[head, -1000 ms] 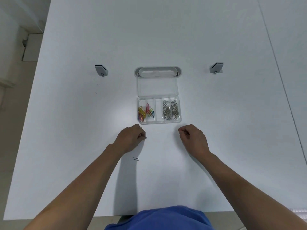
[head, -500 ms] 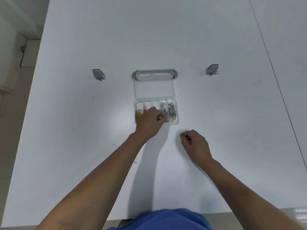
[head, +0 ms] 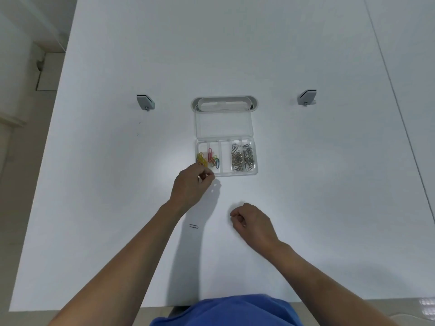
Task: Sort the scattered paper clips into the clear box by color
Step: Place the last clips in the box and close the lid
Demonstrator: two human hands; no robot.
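Note:
The clear box (head: 256, 171) lies open on the white table, its lid (head: 223, 124) folded back. Yellow clips (head: 201, 159) fill its left compartment, red, green and blue clips (head: 213, 160) the one beside it, and silver clips (head: 243, 158) the right ones. One silver paper clip (head: 194, 226) lies loose on the table near me. My left hand (head: 191, 185) hovers just in front of the box's left corner, fingers curled, nothing visible in them. My right hand (head: 253, 223) rests on the table as a loose fist, to the right of the loose clip.
A grey oval cable opening (head: 224, 102) sits in the table behind the box lid. Two grey brackets (head: 145, 102) (head: 306, 97) stand left and right of it. The table's front edge (head: 94, 308) is close to my blue shirt (head: 226, 310).
My left hand took a silver clip from the table, carried it over the box's silver compartment, and has now drawn back toward me with nothing seen in it. My right hand stayed put.

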